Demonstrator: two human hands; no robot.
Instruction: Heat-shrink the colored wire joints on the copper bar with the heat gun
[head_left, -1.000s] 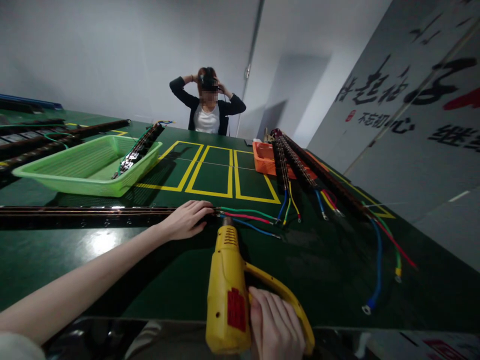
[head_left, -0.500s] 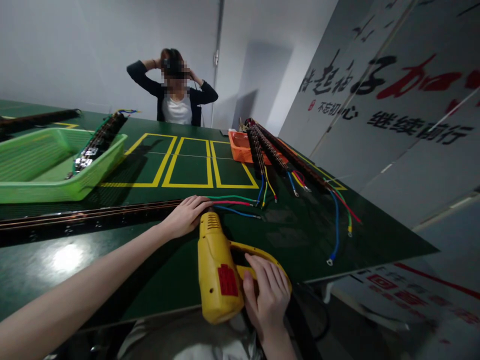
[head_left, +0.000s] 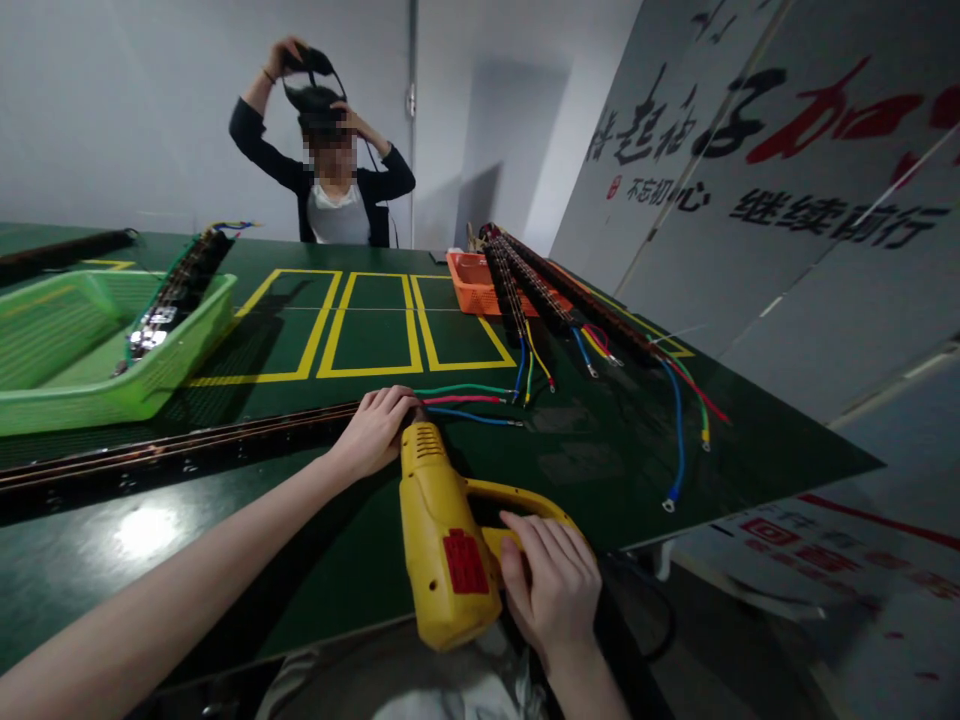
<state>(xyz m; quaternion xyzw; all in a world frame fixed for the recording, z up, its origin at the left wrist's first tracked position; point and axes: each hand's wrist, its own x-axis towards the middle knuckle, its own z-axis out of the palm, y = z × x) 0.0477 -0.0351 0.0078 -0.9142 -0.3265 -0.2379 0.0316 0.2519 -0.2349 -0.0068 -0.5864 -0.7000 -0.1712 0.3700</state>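
Note:
My right hand (head_left: 556,588) is wrapped round the handle of a yellow heat gun (head_left: 442,530) with a red label. The gun's nozzle end points away from me, close beside the fingers of my left hand (head_left: 376,432). That hand is closed over the right end of a long black bar (head_left: 187,441), which lies across the table with copper-coloured lines along it. Green, red (head_left: 472,401) and blue wires with metal ends stick out to the right past my fingers. My palm hides where they join the bar.
A green basket (head_left: 169,385) at the left has another black bar leaning in it. More wired bars (head_left: 536,290) rest on an orange basket (head_left: 469,295) at the back right. Yellow tape outlines mark the green table (head_left: 637,480). A co-worker (head_left: 337,212) is opposite.
The co-worker has lifted black headgear higher with one hand. My view has shifted slightly; both my hands keep their grips, and the heat gun stays beside the bar's end.

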